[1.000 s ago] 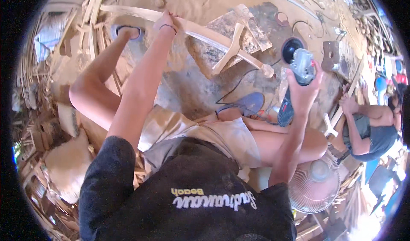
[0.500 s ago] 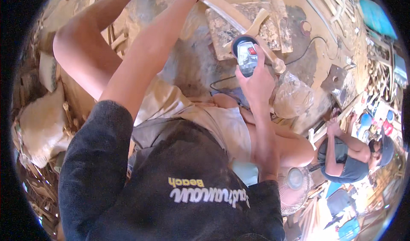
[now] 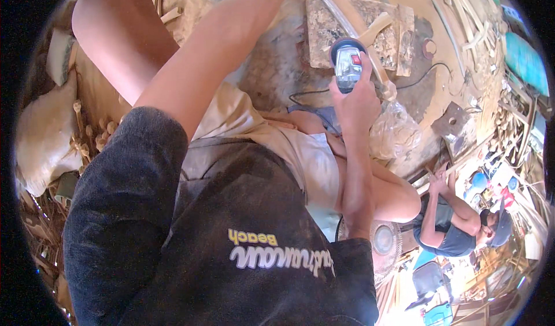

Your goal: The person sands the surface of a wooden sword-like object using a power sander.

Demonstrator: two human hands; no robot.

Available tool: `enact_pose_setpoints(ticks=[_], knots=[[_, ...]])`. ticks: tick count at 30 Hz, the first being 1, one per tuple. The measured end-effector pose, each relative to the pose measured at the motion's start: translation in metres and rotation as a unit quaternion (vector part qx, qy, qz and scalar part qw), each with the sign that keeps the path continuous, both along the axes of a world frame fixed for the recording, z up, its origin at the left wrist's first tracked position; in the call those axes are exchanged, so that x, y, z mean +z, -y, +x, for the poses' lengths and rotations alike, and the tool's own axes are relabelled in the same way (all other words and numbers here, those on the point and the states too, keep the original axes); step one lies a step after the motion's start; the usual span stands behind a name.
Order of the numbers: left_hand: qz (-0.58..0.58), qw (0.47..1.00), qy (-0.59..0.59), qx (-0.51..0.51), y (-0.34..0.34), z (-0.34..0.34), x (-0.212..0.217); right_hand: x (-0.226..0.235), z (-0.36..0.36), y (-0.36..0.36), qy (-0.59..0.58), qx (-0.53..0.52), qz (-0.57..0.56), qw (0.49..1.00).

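At the near edge of the board (image 3: 319, 40), the right hand (image 3: 355, 102) wraps around a disc sander (image 3: 347, 71); whether it touches the wooden sword (image 3: 347, 13) crossing the board is unclear. Smoothing seems the step, calling for steady control. Near the board's right corner, a plastic bag (image 3: 396, 134) may hinder. The left hand is out of view, its hold untellable.

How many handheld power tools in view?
1: the power tool in the right hand, near the wooden sword. Others may be hidden among the clutter at the sides.
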State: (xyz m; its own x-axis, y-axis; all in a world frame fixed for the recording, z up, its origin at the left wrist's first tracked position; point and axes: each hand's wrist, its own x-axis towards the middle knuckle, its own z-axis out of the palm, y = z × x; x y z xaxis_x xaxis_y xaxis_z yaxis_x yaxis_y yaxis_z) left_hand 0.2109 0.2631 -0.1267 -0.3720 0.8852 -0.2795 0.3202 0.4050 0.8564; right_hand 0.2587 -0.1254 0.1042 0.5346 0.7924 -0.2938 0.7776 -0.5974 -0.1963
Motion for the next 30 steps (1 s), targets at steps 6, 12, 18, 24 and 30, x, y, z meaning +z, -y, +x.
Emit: enact_pose_setpoints(ticks=[6,12,18,24,30], knots=[[0.0,0.998,-0.057,-0.016,-0.011,0.005,-0.016,0.006,-0.004,-0.005,0.004,-0.012,-0.024,1.0],[0.009,0.984,-0.153,-0.089,-0.019,0.009,-0.028,0.006,-0.002,-0.005,0.015,-0.007,-0.041,0.999],[0.023,0.996,-0.088,-0.024,-0.009,0.011,-0.024,0.003,-0.005,-0.005,0.022,-0.006,-0.047,0.999],[0.022,0.999,-0.03,0.007,0.003,0.008,0.001,0.004,-0.009,-0.007,0.035,-0.004,-0.062,0.997],[0.021,0.998,0.056,0.016,0.014,0.006,0.026,0.007,-0.011,-0.01,0.036,-0.003,-0.071,0.997]])
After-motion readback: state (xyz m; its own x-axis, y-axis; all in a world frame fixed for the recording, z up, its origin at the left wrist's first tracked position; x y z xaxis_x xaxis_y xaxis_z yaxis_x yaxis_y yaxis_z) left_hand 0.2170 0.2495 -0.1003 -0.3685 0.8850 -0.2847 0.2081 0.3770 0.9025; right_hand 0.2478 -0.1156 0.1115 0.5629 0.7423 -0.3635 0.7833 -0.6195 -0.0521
